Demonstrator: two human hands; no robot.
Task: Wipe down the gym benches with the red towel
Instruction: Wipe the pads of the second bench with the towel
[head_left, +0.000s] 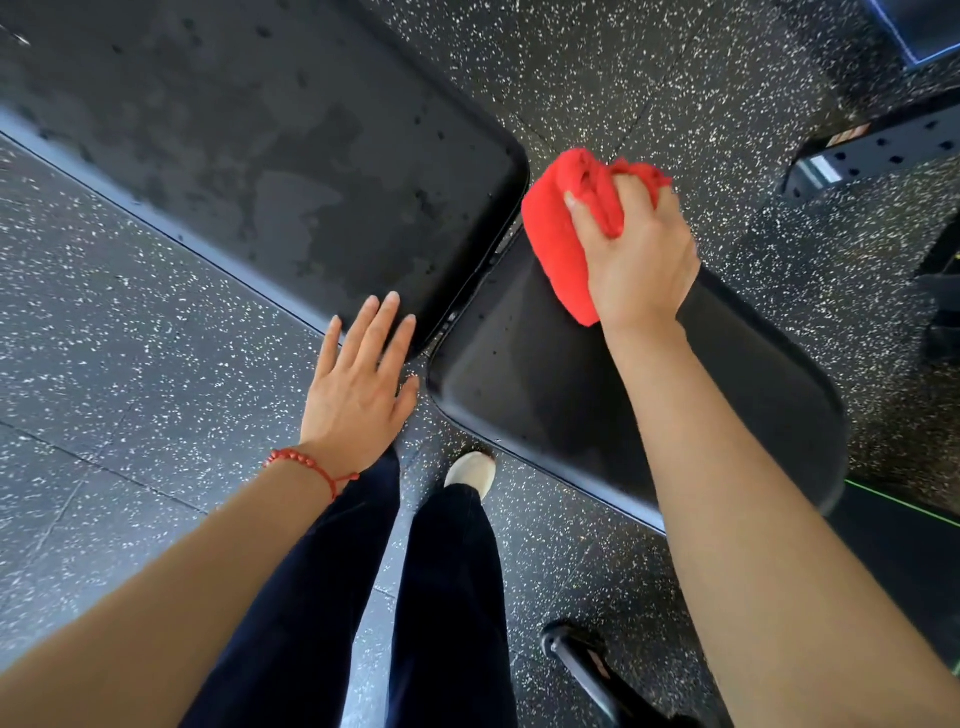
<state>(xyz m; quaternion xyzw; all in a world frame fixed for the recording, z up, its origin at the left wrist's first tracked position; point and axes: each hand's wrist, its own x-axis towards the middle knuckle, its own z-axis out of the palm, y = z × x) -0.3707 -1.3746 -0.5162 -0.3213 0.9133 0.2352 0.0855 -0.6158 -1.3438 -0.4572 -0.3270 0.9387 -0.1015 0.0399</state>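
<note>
A black gym bench lies below me in two pads: a long back pad with wet streaks and droplets at upper left, and a smaller seat pad at centre right. My right hand grips a bunched red towel and holds it down on the seat pad's far end, near the gap between the pads. My left hand is flat with straight fingers, its fingertips touching the near corner of the back pad.
Speckled black rubber floor surrounds the bench. My legs in dark trousers and a white shoe stand close to the seat pad. A perforated black rack beam lies at upper right, a black bar at the bottom.
</note>
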